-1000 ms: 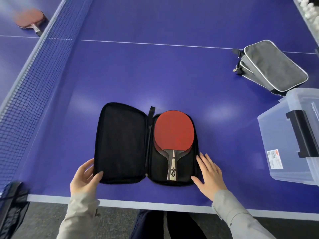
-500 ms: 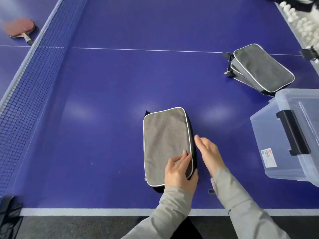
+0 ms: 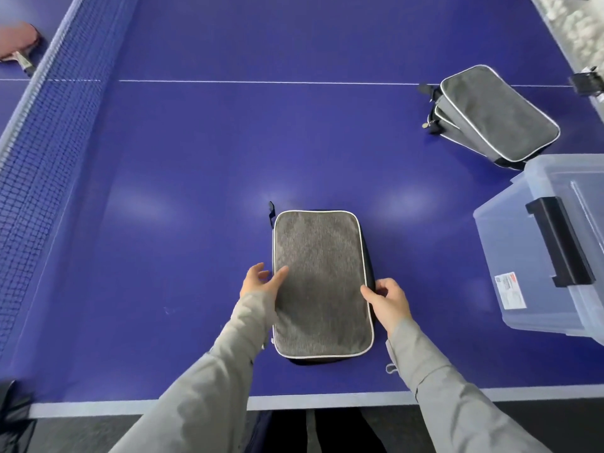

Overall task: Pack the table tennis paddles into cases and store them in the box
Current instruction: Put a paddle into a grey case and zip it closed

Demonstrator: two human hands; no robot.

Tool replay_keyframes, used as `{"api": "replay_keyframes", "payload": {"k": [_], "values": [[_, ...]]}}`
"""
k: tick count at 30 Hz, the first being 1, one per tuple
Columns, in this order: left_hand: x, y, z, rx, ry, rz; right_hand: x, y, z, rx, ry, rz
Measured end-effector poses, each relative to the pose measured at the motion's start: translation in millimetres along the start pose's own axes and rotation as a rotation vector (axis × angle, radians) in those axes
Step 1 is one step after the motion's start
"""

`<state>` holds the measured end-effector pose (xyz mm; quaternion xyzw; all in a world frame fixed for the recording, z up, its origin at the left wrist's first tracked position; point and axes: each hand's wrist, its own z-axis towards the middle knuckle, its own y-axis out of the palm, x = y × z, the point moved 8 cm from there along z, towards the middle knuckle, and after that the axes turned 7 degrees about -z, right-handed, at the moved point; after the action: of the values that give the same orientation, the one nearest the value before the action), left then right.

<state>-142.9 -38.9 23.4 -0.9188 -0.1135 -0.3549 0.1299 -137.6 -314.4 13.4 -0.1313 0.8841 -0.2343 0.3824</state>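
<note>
Blue tabletop (image 3: pixel 196 191): case (image 3: pixel 322 282) lies lengthwise near-to-far between left hand (image 3: pixel 261 284), fingers spread, and right hand (image 3: pixel 389 300), fingers gripping its right edge.

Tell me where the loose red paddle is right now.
In the head view the paddle lies at the far upper left edge, beyond the net, on the table's other half.

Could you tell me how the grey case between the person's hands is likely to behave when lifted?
The grey case looks like soft fabric, so it will probably flex a little. It lies flat, so rolling seems unlikely. Whether it is zipped is unclear; it might gape.
</note>
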Motion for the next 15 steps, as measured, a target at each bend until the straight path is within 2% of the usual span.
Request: {"api": "replay_keyframes", "payload": {"k": [7, 15], "values": [[9, 19, 15, -0.019, -0.103, 0.064, -5, 8, 6, -0.113, -0.030, 0.017], [7, 27, 13, -0.054, -0.069, 0.005, -3, 7, 14, -0.154, -0.017, -0.026]]}}
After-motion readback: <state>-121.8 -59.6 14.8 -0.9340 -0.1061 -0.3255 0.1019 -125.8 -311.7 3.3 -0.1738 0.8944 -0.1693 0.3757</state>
